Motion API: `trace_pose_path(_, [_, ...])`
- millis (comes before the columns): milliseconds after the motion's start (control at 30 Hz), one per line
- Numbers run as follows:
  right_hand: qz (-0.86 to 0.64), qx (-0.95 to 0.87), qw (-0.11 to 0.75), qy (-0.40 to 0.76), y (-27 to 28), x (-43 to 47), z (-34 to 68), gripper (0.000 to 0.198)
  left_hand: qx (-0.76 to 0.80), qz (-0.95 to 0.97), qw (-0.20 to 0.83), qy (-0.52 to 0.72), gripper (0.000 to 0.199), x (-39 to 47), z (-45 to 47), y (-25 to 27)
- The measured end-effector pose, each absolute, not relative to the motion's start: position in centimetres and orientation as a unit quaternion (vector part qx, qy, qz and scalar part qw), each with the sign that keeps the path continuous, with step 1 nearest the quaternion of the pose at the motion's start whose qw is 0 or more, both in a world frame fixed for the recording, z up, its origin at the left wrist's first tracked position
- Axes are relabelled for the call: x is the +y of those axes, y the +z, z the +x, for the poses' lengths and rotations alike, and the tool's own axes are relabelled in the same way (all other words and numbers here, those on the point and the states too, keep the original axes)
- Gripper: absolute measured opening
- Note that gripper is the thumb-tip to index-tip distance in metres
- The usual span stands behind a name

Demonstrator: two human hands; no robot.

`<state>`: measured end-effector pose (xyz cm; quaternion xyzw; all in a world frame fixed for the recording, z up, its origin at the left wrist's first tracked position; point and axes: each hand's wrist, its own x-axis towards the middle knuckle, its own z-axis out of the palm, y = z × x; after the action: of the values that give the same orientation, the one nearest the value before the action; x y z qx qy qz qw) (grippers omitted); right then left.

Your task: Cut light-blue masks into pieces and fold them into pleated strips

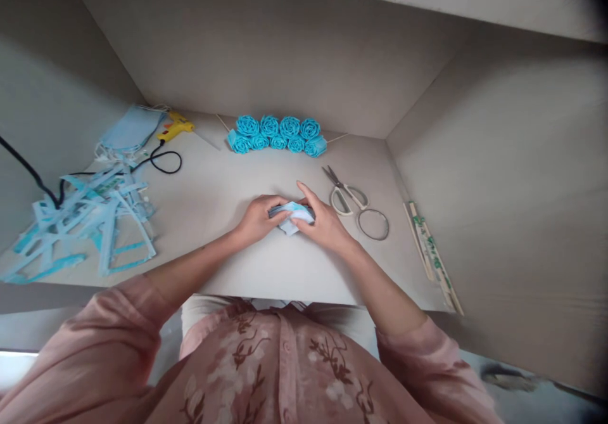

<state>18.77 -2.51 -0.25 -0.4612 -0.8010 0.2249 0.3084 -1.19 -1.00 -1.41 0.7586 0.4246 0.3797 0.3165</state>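
Both hands meet over the middle of the table around a small stack of light blue and white face mask fabric [289, 224]. My left hand [260, 215] is closed on its left side, thumb on top. My right hand [325, 221] grips the right side with its thumb on the near face, while one finger points up and away. Fingers hide part of the fabric. To the right of my right hand lie scissors [349, 199] with white handles, blades slightly apart, and a thin wire ring [373, 224] beside them.
Blue rosettes [278, 135] stand in rows at the back. On the left are a yellow glue gun [175, 126] with a black cord [166, 161], folded face masks [133, 127] and a heap of cut strips [114, 221]. Wooden chopsticks [430, 250] lie by the right wall.
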Motion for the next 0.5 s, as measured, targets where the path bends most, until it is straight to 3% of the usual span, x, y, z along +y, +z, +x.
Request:
trace_pose_path(167, [-0.412, -0.817, 0.379, 0.134, -0.4, -2.1, 19.0, 0.031, 0.411, 0.723, 0.356, 0.426, 0.016, -1.0, -1.3, -1.4])
trace_pose_path(233, [-0.392, -0.828, 0.385, 0.115, -0.5, -1.9, 19.2, 0.021, 0.405, 0.731, 0.339, 0.432, 0.014, -0.9, -1.4, -1.6])
trace_pose_path(500, [-0.434, -0.83, 0.316, 0.152, -1.3, -1.8, 19.2, 0.032, 0.429, 0.781, 0.301, 0.339, 0.019, -0.2, -1.4, -2.7])
